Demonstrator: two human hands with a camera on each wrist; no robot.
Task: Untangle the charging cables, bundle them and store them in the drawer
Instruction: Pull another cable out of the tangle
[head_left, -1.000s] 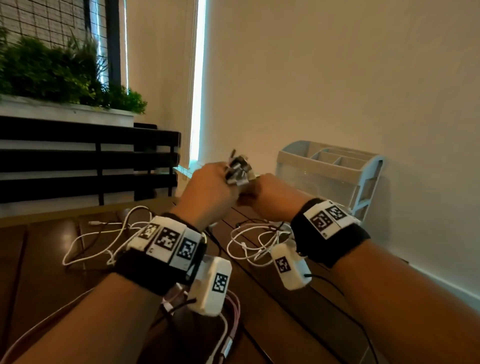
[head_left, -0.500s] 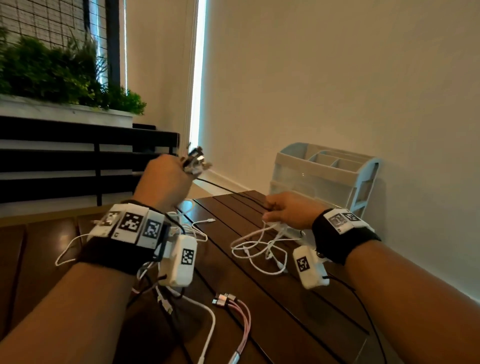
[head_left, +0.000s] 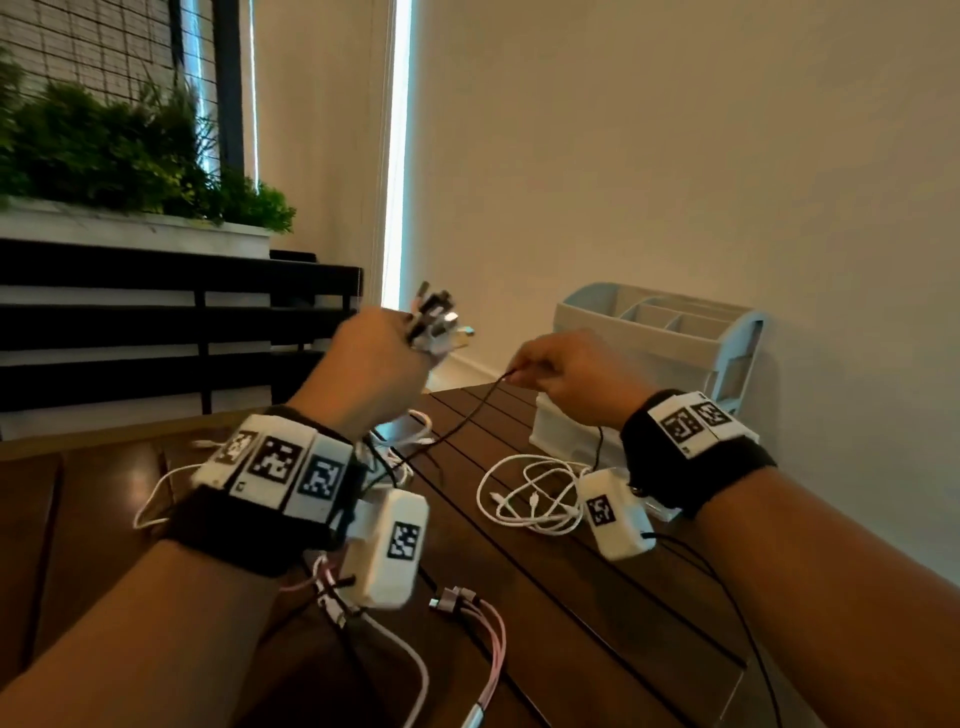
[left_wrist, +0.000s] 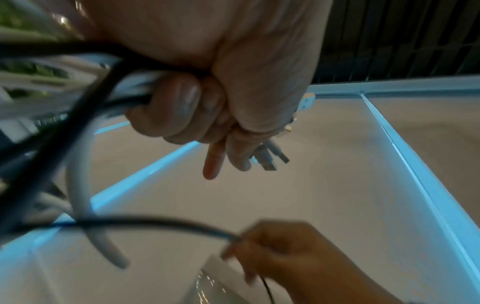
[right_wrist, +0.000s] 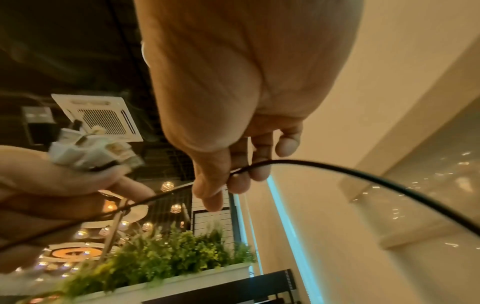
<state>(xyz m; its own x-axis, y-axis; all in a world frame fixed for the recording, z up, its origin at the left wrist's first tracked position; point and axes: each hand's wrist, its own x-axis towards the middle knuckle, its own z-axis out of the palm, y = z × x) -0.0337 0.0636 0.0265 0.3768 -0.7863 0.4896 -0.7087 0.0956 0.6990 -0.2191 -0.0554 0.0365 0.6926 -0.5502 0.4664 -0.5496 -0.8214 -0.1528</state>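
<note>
Plugs (head_left: 436, 322) are held tight in the left hand (head_left: 374, 364); a black cable (head_left: 457, 421) is pinched by the right hand (head_left: 566, 374), near the drawer organizer (head_left: 727, 338). Nothing is bundled or stored yet.

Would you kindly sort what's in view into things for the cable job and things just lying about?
For the job:
- plug bundle in left hand
- black cable pinched by right hand
- white cables
- pink cables
- drawer organiser

Lying about:
- planter
- black bench
</note>
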